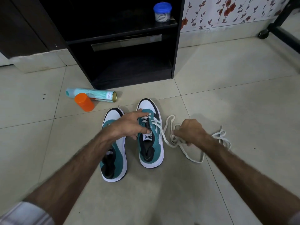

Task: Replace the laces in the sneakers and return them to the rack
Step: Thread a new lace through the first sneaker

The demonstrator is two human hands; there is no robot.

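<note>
Two teal, white and black sneakers stand side by side on the tiled floor. The left sneaker (113, 153) has no lace that I can see. The right sneaker (150, 143) has a white lace (168, 135) threaded through its front eyelets. My left hand (129, 125) rests with spread fingers on the right sneaker's eyelet area and tongue. My right hand (189, 133) grips the loose run of that lace to the right of the shoe. A second white lace (221, 135) lies bunched on the floor beyond my right wrist.
A black shoe rack (123, 46) stands ahead, with a blue-lidded jar (162, 12) on its upper shelf. A spray can (92, 95) lies on the floor left of the shoes beside an orange cap (84, 102). A wheeled black frame (267, 31) is at the far right.
</note>
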